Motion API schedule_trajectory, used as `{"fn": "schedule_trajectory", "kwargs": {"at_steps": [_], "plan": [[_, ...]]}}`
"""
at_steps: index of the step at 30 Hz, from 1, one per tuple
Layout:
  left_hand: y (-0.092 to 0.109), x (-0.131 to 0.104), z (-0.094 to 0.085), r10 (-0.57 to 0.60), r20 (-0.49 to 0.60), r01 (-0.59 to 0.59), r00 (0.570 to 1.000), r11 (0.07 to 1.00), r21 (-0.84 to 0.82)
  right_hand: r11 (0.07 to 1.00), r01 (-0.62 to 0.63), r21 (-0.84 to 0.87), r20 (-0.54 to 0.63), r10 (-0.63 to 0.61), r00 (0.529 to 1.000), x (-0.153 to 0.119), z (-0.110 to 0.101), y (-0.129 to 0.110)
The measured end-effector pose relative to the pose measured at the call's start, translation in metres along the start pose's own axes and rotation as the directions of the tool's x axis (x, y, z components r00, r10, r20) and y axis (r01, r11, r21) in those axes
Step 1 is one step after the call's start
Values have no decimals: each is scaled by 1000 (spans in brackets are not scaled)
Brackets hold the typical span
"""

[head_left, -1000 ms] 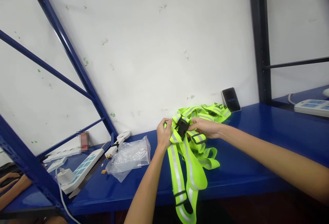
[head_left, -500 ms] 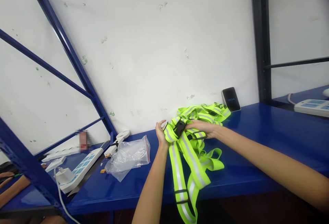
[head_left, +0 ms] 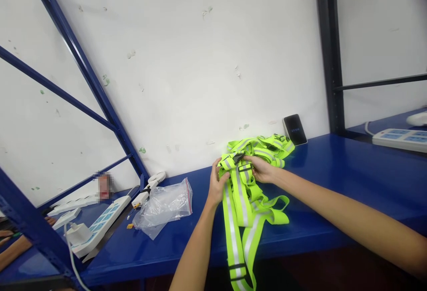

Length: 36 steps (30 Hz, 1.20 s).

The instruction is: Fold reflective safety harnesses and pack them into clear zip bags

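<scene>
Neon yellow-green straps with silver reflective stripes [head_left: 242,193] lie bunched on the blue table, and a long loop hangs over its front edge. My left hand [head_left: 218,182] is closed round the left side of the bunch, its thumb in front. On the right, my right hand [head_left: 262,168] grips the straps beside a black buckle [head_left: 237,157], its fingertips partly hidden by the webbing. Behind my hands, more of the same straps [head_left: 270,146] are heaped against the wall. A black slider [head_left: 237,272] sits low on the hanging loop.
Left of the straps lie a clear zip bag [head_left: 167,206] and a small white fan [head_left: 156,177]. A phone [head_left: 295,129] leans on the wall. Power strips [head_left: 102,226] rest at the left, another [head_left: 400,139] at the right. Another person's arm [head_left: 15,253] shows far left.
My left hand has moved its thumb across the front of the straps. The black buckle has tipped over and lies flatter, and the front strap has shifted left. The view has shifted slightly.
</scene>
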State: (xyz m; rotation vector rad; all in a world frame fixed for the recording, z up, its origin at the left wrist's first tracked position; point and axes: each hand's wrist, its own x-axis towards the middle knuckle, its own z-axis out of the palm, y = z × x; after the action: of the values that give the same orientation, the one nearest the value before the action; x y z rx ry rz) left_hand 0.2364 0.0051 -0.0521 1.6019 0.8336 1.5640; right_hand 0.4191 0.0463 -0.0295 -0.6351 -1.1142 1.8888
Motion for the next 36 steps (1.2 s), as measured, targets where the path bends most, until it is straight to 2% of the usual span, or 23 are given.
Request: {"fn": "schedule_trajectory", "kwargs": {"at_steps": [2,3,5,7,10,13,16,19,23,27,30,32,36], "plan": [[-4,-1,2,41,-15,-39,999,993,110,998,40,-49,-92,-44,995,-2,-2,0],[-6,0,2,58,-41,-51,997,988,146,992,74,-106,-149,-90,985,-3,-2,1],[-10,2,1,85,-99,-65,991,980,190,954,137,-267,-190,-191,963,-7,-1,1],[-13,4,-1,100,-171,-61,980,974,219,907,187,-377,-161,-263,951,-12,2,0],[-16,6,-6,103,-261,-29,960,962,271,886,247,-393,-59,-292,955,-19,6,-4],[-17,5,-8,127,-286,-13,950,929,369,922,208,-326,14,-216,976,-23,9,-6],[-17,3,-7,190,-275,-55,942,899,434,965,124,-232,60,-113,992,-23,9,-5],[-17,-1,-4,236,-273,-93,933,888,450,980,92,-174,100,-76,992,-21,7,-2],[-18,-3,-1,232,-262,-91,937,884,459,987,66,-148,233,-31,972,-24,7,0],[-16,-2,-1,233,-320,-91,918,911,403,997,4,-72,388,24,921,-29,9,-2],[-13,0,-2,247,-399,-89,883,923,375,995,-46,-91,457,83,886,-31,8,-3],[-11,1,-4,255,-422,-97,870,928,360,988,-29,-150,472,98,876,-30,6,-3],[-9,2,-4,243,-391,-103,888,933,346,966,75,-248,443,45,896,-28,3,-2]]}}
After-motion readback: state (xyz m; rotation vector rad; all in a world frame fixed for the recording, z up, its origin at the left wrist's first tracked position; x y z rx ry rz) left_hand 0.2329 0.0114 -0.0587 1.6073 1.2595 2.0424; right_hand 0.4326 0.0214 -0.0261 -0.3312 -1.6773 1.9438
